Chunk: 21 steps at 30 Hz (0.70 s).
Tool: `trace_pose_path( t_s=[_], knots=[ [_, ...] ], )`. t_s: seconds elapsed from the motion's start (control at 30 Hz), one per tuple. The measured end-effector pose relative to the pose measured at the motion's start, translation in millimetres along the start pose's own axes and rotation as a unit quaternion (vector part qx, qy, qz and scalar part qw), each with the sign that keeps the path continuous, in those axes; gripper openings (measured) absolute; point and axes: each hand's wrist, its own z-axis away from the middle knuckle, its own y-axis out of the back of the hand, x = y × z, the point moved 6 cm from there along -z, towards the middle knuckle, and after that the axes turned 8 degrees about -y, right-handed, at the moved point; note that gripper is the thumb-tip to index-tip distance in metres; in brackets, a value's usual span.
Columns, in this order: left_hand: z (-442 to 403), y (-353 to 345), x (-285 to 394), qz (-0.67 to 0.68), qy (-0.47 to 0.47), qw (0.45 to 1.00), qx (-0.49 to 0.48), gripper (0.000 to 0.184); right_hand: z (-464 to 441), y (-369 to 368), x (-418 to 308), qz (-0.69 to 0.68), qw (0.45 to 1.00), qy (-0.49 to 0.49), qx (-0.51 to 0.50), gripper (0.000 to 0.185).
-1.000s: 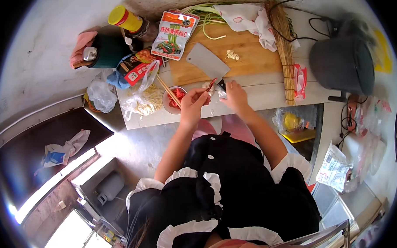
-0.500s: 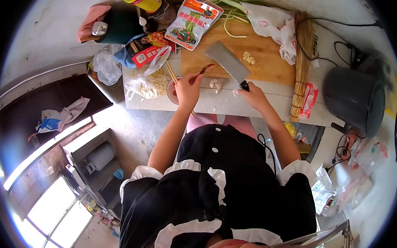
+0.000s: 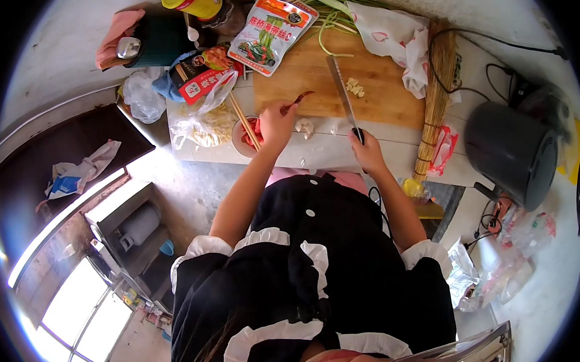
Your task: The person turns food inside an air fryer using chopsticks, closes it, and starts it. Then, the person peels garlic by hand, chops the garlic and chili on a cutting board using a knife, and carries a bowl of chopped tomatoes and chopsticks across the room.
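Observation:
My left hand is closed around a dark red chili pepper, whose curved tip points over the near left part of the wooden cutting board. My right hand grips the black handle of a cleaver. Its blade stands on edge above the board, to the right of the chili. Chopped pale pieces, likely garlic, lie right of the blade. Between my hands sits what looks like a garlic bulb. Beside my left wrist, a bowl holds red pieces, with chopsticks resting across it.
A printed food packet and green stalks lie at the back. A clear bag of pale food is at left. On the right are a straw brush, a dark kettle and black cables.
The cleaver has turned from lying flat-faced to edge-down, more upright in view. My left hand stays closed on the chili. The whole scene has shifted slightly left.

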Motion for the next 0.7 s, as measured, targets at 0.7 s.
trace_pose_path(
  t_s=[0.7],
  knots=[
    [-14.3,-71.3,8.3,-0.16,-0.103,0.981,-0.04,0.018,-13.7,0.1,-25.6,0.036,0.999,-0.009,-0.038,0.051]
  ],
)
